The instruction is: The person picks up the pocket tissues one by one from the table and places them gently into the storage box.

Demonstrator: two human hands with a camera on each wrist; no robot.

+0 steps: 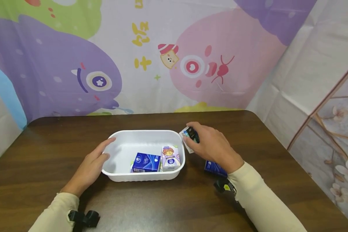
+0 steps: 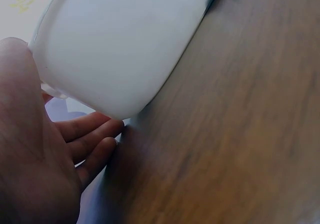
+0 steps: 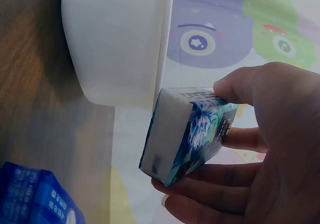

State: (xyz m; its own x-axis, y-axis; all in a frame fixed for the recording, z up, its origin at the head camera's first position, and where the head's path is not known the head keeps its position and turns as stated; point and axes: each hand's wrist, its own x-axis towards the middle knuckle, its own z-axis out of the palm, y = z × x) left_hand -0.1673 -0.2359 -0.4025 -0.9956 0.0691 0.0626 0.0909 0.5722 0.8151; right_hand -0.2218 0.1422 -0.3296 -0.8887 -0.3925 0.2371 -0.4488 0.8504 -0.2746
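Note:
My right hand (image 1: 211, 141) pinches a small tissue pack (image 3: 192, 129) between thumb and fingers. One side of this pack is white, and a dark, blue-green floral print covers another. It is tilted beside the right end of a white plastic tub (image 1: 145, 177), near the rim. At the tub's opposite end, my left hand (image 1: 88, 166) holds the rim, with the thumb over the edge and several fingers (image 2: 95, 134) against the outer wall. Inside the tub lie a blue tissue pack (image 1: 146, 162) and a pale cartoon-printed pack (image 1: 170, 158). Something partly hidden lies under the blue one.
Another blue tissue pack (image 1: 215, 168) lies on the brown wooden table (image 1: 150, 206), partly hidden beneath my right wrist. A cartoon-printed cloth (image 1: 150, 90) hangs behind the table's back edge. A flower-patterned curtain (image 1: 339, 141) is at the right.

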